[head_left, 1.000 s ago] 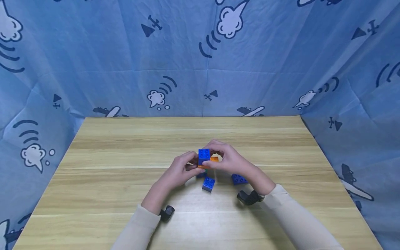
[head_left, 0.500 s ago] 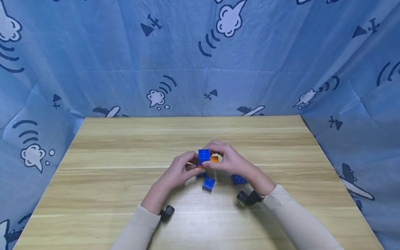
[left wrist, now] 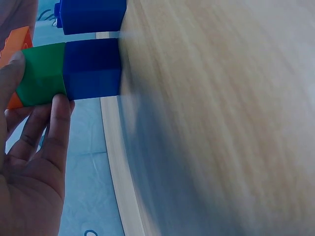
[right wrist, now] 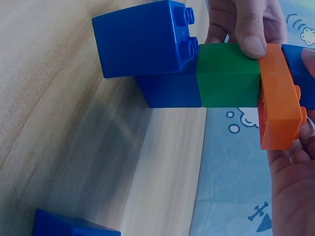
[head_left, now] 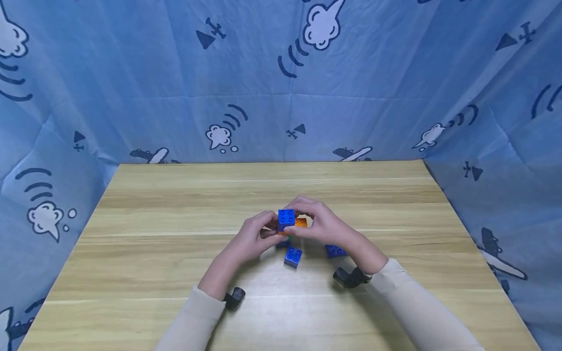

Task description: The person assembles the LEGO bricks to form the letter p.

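A stack of toy building bricks stands upright on the table between both hands. Its bottom is a blue brick (left wrist: 92,69), then comes a green brick (right wrist: 229,76), then a longer orange brick (right wrist: 280,103) that juts out to the right. Another blue brick (head_left: 286,220) with studs facing up tops it. My left hand (head_left: 256,239) pinches the green brick between thumb and fingers, thumb tip right at the orange edge. My right hand (head_left: 322,222) grips the top blue brick, thumb on its near side. In the head view the hands cover much of the lower stack.
A loose square blue brick (head_left: 292,257) stands just in front of the stack. Farther right, a larger blue brick (head_left: 335,251) lies partly behind the right forearm. The wooden table (head_left: 175,204) is backed by a blue patterned curtain (head_left: 263,73).
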